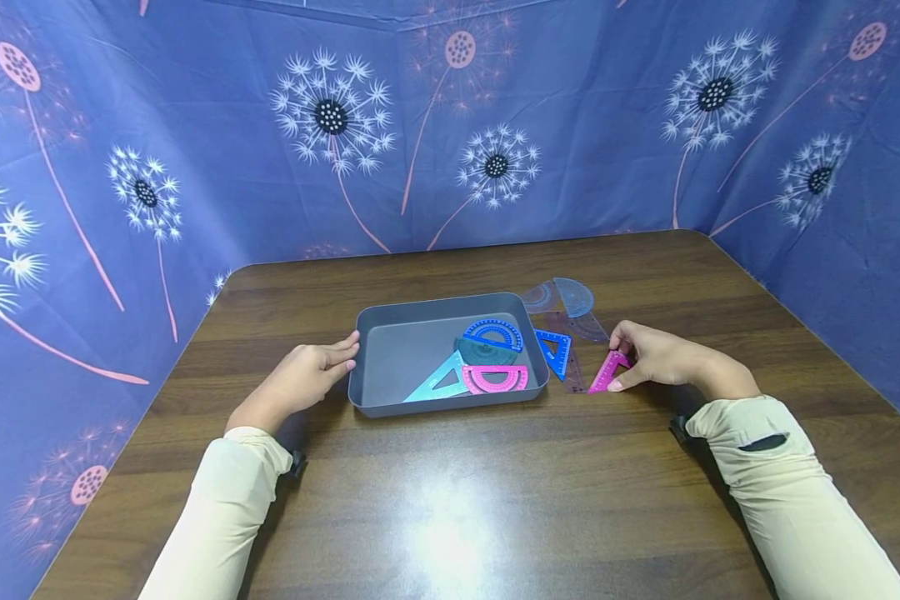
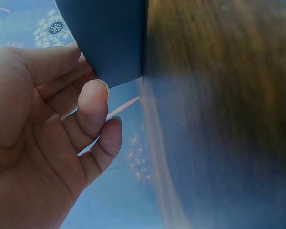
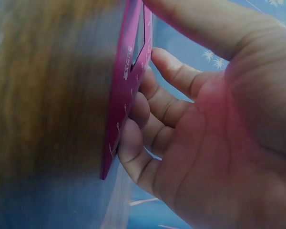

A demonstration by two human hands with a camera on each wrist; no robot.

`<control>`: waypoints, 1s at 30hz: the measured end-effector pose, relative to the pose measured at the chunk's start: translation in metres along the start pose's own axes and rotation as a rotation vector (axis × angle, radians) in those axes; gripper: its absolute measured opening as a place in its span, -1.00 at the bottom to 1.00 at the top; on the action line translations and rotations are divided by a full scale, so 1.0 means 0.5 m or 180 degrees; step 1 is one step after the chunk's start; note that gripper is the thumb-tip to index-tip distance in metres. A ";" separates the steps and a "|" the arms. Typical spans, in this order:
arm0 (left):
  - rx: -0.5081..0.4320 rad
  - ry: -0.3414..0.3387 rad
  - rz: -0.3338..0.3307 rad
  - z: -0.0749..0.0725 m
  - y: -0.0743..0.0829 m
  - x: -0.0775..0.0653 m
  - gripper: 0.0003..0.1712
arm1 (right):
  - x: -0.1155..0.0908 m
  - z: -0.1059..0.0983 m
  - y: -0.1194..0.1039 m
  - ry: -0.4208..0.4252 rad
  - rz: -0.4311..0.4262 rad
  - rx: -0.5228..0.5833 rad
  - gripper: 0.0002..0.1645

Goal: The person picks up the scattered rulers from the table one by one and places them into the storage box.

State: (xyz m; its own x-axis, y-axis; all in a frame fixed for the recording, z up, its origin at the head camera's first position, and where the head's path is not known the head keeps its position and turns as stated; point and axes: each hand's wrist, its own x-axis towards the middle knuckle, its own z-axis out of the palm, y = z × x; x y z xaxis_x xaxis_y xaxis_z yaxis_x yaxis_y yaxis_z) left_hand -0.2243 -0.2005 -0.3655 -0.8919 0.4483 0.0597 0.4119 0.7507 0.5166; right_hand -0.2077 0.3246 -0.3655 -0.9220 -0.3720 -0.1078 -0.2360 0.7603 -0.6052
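Note:
A dark grey rectangular tray stands on the table. My left hand touches its left end with fairly straight fingers; the left wrist view shows the fingertips against the tray's wall. Inside the tray lie a light teal set square, a pink protractor, a blue protractor and a dark teal translucent protractor. To the right of the tray, my right hand holds a pink set square between thumb and fingers. In the right wrist view, the set square stands tilted along the fingertips.
A blue set square lies against the tray's right side. Around it are clear protractors and dark translucent pieces, partly overlapping. The wooden table ends at a blue dandelion-patterned cloth behind.

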 end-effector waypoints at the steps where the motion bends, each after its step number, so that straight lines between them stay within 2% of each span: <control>1: -0.0004 0.0002 -0.0008 0.000 0.000 0.000 -0.53 | 0.000 -0.001 0.000 0.0003 0.0017 -0.0004 -0.29; 9: -0.0025 0.0005 -0.0007 -0.003 0.004 -0.002 -0.53 | -0.001 -0.010 -0.001 0.0216 -0.0018 -0.0203 -0.33; 17: 0.0014 0.0027 0.0013 -0.004 0.005 -0.001 -0.53 | -0.012 -0.027 -0.002 0.0621 -0.0105 -0.0515 -0.73; 22: 0.0091 0.0066 0.0064 -0.004 0.005 -0.001 -0.54 | -0.019 -0.039 0.001 0.0611 -0.0035 -0.0386 -0.89; 25: 0.0036 0.0045 0.0052 -0.004 0.006 -0.002 -0.54 | -0.026 -0.047 0.000 0.0628 -0.0013 -0.0327 -0.93; 30: 0.0006 -0.0001 0.0036 -0.005 0.005 -0.003 -0.54 | -0.031 -0.052 -0.002 0.0938 -0.0121 -0.0258 -0.96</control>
State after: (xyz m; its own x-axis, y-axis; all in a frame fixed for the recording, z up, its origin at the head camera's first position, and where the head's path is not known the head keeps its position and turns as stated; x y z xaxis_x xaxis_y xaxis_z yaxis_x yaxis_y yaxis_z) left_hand -0.2222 -0.2003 -0.3622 -0.8871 0.4569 0.0653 0.4223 0.7464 0.5143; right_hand -0.2009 0.3433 -0.3427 -0.9585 -0.2396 0.1542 -0.2849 0.7932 -0.5382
